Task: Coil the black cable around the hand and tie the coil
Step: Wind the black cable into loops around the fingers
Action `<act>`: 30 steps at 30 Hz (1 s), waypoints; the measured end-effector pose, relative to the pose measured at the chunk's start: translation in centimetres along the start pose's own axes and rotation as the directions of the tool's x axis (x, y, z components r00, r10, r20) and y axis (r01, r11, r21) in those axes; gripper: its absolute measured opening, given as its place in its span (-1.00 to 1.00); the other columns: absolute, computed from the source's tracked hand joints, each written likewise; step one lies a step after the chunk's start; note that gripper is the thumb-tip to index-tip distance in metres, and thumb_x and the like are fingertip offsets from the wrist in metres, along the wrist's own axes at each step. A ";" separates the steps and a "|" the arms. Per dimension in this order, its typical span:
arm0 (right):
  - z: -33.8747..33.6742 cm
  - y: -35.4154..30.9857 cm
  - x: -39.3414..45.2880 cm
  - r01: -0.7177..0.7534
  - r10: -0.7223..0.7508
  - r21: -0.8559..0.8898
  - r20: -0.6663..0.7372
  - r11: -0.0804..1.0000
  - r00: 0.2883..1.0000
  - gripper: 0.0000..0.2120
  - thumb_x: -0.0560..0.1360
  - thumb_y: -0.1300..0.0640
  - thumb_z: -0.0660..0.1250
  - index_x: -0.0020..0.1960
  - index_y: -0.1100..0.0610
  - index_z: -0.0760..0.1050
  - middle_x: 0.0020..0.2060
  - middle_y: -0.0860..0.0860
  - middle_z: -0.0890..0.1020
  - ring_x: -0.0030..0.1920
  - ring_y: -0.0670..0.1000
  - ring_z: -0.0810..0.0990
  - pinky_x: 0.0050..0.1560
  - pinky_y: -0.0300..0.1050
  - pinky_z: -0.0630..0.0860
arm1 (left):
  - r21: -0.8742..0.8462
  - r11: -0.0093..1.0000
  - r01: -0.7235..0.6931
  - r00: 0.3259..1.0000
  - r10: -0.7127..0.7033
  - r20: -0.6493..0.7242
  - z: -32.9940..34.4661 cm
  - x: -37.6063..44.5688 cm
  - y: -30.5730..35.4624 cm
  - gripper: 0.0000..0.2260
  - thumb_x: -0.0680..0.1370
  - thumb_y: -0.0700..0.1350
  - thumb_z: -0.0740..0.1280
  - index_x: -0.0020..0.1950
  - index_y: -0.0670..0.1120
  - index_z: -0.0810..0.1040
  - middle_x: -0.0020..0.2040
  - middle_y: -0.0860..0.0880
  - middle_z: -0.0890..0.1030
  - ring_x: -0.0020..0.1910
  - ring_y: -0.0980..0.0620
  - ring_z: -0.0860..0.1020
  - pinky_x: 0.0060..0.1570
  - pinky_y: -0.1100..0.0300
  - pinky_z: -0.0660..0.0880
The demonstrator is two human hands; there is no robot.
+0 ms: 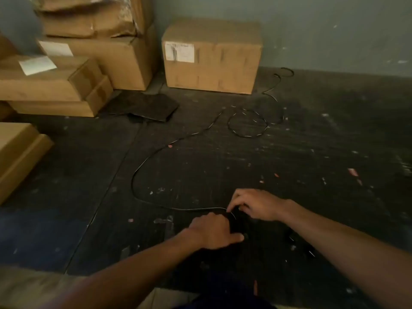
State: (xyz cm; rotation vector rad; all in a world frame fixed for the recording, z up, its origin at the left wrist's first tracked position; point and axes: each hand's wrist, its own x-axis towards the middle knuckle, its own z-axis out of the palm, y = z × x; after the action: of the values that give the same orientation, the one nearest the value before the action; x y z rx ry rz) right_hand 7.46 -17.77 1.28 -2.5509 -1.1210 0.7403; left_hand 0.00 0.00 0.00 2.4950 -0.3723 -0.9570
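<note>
A thin black cable (142,163) lies on the dark floor. It runs from my hands leftward in a wide curve, then up to a small loop (247,123) and on toward the wall at the back. My left hand (211,230) is closed in a fist around the near end of the cable, with dark turns of it showing by the fingers. My right hand (254,206) sits just above and right of it, fingertips pinching the cable where it leaves the left hand.
Cardboard boxes are stacked at the left (66,85), and one box (211,56) stands against the back wall. A dark flat mat (145,105) lies by the boxes. The dark floor is littered with small scraps.
</note>
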 end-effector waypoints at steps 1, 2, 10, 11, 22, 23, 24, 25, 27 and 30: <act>0.2 0.0 0.1 -0.001 0.002 -0.037 0.024 0.999 1.000 -0.63 0.57 0.22 0.25 0.23 -0.19 0.52 0.23 -0.12 0.46 0.24 -0.10 0.44 0.21 -0.09 0.45 | 0.049 0.999 0.007 1.000 -0.006 -0.007 0.3 0.0 0.3 -0.53 0.47 0.38 0.21 -0.10 -0.01 0.60 -0.13 -0.02 0.64 -0.15 0.01 0.61 -0.08 0.01 0.56; 0.3 0.1 0.1 0.005 -0.003 -0.064 0.031 0.998 1.000 -0.64 0.57 0.20 0.26 0.23 -0.19 0.52 0.23 -0.12 0.44 0.23 -0.10 0.42 0.18 -0.12 0.44 | 0.105 0.994 0.003 0.999 0.000 -0.035 0.4 0.3 0.5 -0.53 0.46 0.37 0.23 -0.09 -0.02 0.61 -0.12 -0.02 0.64 -0.14 0.02 0.60 -0.09 0.02 0.55; 0.5 0.3 0.4 0.021 -0.020 -0.234 0.008 0.972 1.000 -0.85 0.58 0.06 0.27 0.11 -0.12 0.53 0.13 -0.06 0.44 0.14 -0.03 0.43 0.12 -0.02 0.47 | 0.195 0.979 -0.053 0.980 0.088 -0.177 1.4 1.3 0.6 -0.79 0.57 0.05 0.22 0.03 -0.05 0.53 0.10 -0.09 0.55 0.01 -0.07 0.56 0.02 -0.03 0.51; 0.3 0.4 0.3 0.004 -0.003 -0.209 0.005 0.978 1.000 -0.86 0.58 0.06 0.26 0.09 -0.11 0.53 0.14 -0.06 0.43 0.15 -0.03 0.42 0.13 -0.01 0.47 | 0.147 0.988 -0.044 0.983 0.069 -0.170 1.2 1.3 0.5 -0.80 0.58 0.06 0.20 0.02 -0.04 0.51 0.08 -0.09 0.54 -0.02 -0.04 0.55 -0.01 -0.01 0.51; -5.9 1.1 0.0 -0.038 0.089 0.157 -0.332 0.987 0.939 -0.84 0.59 0.11 0.23 -0.01 -0.17 0.44 0.11 -0.14 0.54 0.14 -0.16 0.43 0.17 -0.09 0.44 | -0.661 0.744 -0.094 0.982 -0.040 -0.185 -5.4 0.9 0.0 -0.72 0.68 -0.02 0.11 -0.03 -0.04 0.59 -0.36 0.05 0.53 -0.46 0.22 0.48 -0.33 0.27 0.48; -6.9 1.1 0.1 -0.039 0.114 0.201 -0.372 0.979 0.921 -0.85 0.60 0.11 0.23 0.00 -0.16 0.44 0.06 -0.14 0.55 0.11 -0.17 0.45 0.13 -0.09 0.45 | -0.679 0.724 -0.120 0.977 -0.037 -0.211 -6.6 0.7 0.2 -0.69 0.68 0.02 0.10 -0.03 -0.04 0.60 -0.40 0.07 0.52 -0.46 0.21 0.47 -0.31 0.25 0.48; -7.9 1.1 0.1 -0.035 0.135 0.239 -0.416 0.970 0.899 -0.86 0.60 0.11 0.23 0.02 -0.14 0.45 0.00 -0.14 0.56 0.06 -0.16 0.49 0.08 -0.08 0.48 | -0.688 0.710 -0.146 0.972 -0.027 -0.234 -7.9 0.4 0.3 -0.67 0.68 0.04 0.09 -0.02 -0.03 0.61 -0.42 0.08 0.51 -0.45 0.20 0.47 -0.28 0.22 0.49; -9.0 1.0 0.1 -0.021 0.148 0.269 -0.462 0.963 0.875 -0.88 0.61 0.12 0.23 0.02 -0.11 0.45 -0.06 -0.12 0.56 0.00 -0.13 0.52 0.03 -0.08 0.50 | -0.691 0.701 -0.174 0.967 -0.011 -0.254 -9.3 0.1 0.6 -0.66 0.68 0.04 0.09 -0.02 -0.03 0.62 -0.43 0.10 0.50 -0.44 0.21 0.47 -0.26 0.21 0.50; -11.2 0.7 0.1 0.031 0.148 0.299 -0.560 0.954 0.815 -0.88 0.61 0.15 0.23 0.01 -0.07 0.45 -0.18 -0.13 0.56 -0.14 -0.16 0.54 -0.09 -0.18 0.50 | -0.699 0.677 -0.230 0.959 0.033 -0.283 -11.7 -0.7 1.2 -0.66 0.68 0.04 0.09 -0.02 -0.04 0.62 -0.44 0.11 0.50 -0.42 0.20 0.48 -0.26 0.24 0.51; -14.3 -0.1 0.0 0.101 0.127 0.274 -0.700 0.956 0.703 -0.90 0.61 0.15 0.25 0.00 -0.04 0.46 -0.26 -0.16 0.52 -0.23 -0.22 0.50 -0.21 -0.38 0.40 | -0.704 0.629 -0.330 0.932 0.097 -0.349 -15.0 -2.0 2.8 -0.65 0.67 0.04 0.11 -0.05 -0.08 0.62 -0.44 0.08 0.51 -0.41 0.17 0.49 -0.27 0.25 0.51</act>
State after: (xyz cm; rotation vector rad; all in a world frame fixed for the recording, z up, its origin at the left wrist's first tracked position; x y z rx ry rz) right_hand 15.20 -18.18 13.26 -2.2356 -0.6538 -0.1232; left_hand 8.58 2.92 12.49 1.7075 -0.1236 -0.4839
